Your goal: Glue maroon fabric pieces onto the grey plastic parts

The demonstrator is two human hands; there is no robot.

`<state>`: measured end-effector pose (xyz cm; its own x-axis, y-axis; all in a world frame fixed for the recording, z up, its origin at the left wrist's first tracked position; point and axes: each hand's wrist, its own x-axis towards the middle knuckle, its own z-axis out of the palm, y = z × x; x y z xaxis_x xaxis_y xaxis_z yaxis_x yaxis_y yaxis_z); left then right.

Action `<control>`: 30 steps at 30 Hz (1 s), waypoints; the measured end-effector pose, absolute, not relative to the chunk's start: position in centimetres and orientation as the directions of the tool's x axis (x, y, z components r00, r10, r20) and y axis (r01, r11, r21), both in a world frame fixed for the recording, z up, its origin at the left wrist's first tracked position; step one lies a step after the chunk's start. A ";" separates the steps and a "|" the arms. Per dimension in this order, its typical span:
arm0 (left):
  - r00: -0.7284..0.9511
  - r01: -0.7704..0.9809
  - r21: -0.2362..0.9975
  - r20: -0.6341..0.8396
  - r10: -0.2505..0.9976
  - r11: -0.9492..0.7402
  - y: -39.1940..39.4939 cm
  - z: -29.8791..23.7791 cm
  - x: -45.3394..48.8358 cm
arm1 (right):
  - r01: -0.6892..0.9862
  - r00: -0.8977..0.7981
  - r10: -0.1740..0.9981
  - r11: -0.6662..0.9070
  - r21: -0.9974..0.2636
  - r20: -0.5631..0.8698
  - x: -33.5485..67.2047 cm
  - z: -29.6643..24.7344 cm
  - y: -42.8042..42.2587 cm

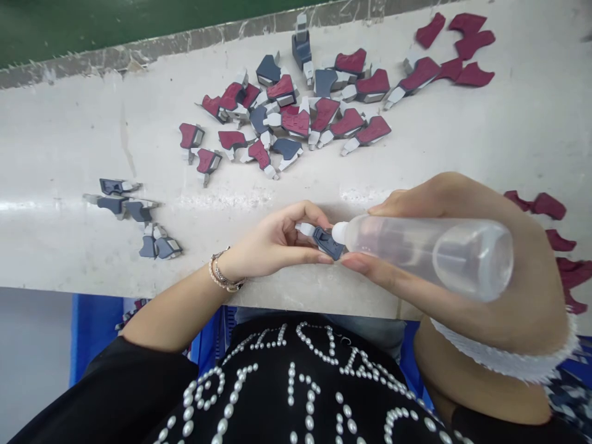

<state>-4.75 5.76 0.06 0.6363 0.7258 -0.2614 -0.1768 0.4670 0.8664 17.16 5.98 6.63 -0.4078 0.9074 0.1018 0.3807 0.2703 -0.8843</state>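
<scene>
Near the table's front edge, my left hand [282, 240] pinches a small dark blue-grey plastic piece [329, 243] with a light grey end, its hollow side facing up. My right hand [467, 246] is wrapped round a clear squeeze bottle [411, 246] lying almost level. The bottle's white tip [340, 233] points left and meets the edge of the plastic piece, or hovers just over it; I cannot tell which. A little clear liquid seems to be in the bottle.
Several maroon-topped grey pieces [296, 122] lie piled at the back middle. Loose maroon covers lie at the back right [472, 43] and right [549, 205]. A few blue-grey pieces [139, 211] sit at the left. Blue bins [92, 333] stand below the table.
</scene>
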 end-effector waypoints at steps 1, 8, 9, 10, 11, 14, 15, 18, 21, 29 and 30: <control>0.633 -0.171 0.868 -0.266 0.727 0.466 5.8 0.1 -4.7 | 0.385 -0.407 0.908 0.272 -0.882 0.102 17.2 6.6 5.9; 0.640 -0.175 0.863 -0.266 0.721 0.474 5.8 -0.1 -4.8 | 0.374 -0.410 0.905 0.280 -0.884 0.113 17.0 6.6 5.9; 0.647 -0.184 0.859 -0.260 0.717 0.478 5.8 -0.1 -4.8 | 0.373 -0.411 0.904 0.282 -0.884 0.115 17.0 6.6 6.0; 0.650 -0.187 0.860 -0.254 0.716 0.475 5.8 -0.1 -4.8 | 0.363 -0.425 0.898 0.288 -0.886 0.117 17.0 6.6 6.0; 0.646 -0.183 0.867 -0.250 0.721 0.464 5.8 -0.1 -4.8 | 0.350 -0.446 0.887 0.292 -0.890 0.116 17.0 6.6 6.1; 0.625 -0.152 0.888 -0.254 0.738 0.434 5.8 -0.3 -4.7 | 0.326 -0.480 0.870 0.293 -0.899 0.110 17.0 6.5 6.0; 0.623 -0.142 0.891 -0.258 0.739 0.431 5.8 -0.3 -4.7 | 0.336 -0.468 0.878 0.284 -0.898 0.103 17.0 6.4 6.0; 0.622 -0.136 0.893 -0.259 0.739 0.428 5.7 -0.4 -4.7 | 0.362 -0.452 0.888 0.271 -0.892 0.087 17.0 6.4 5.9; 0.616 -0.141 0.894 -0.256 0.745 0.425 5.8 -0.3 -4.7 | 0.380 -0.464 0.882 0.284 -0.880 0.084 17.1 6.5 5.9; 0.614 -0.155 0.876 -0.277 0.739 0.456 5.9 0.2 -4.7 | 0.301 -0.528 0.848 0.231 -0.925 0.040 17.6 6.9 6.0; 0.614 -0.151 0.876 -0.280 0.738 0.458 5.9 0.2 -4.7 | 0.300 -0.521 0.854 0.194 -0.934 0.010 17.6 6.8 6.0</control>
<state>-4.67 5.87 0.17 0.6137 0.7381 -0.2803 -0.1506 0.4580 0.8761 17.57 5.96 6.80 -0.5206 0.8537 0.0102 0.2998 0.1940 -0.9341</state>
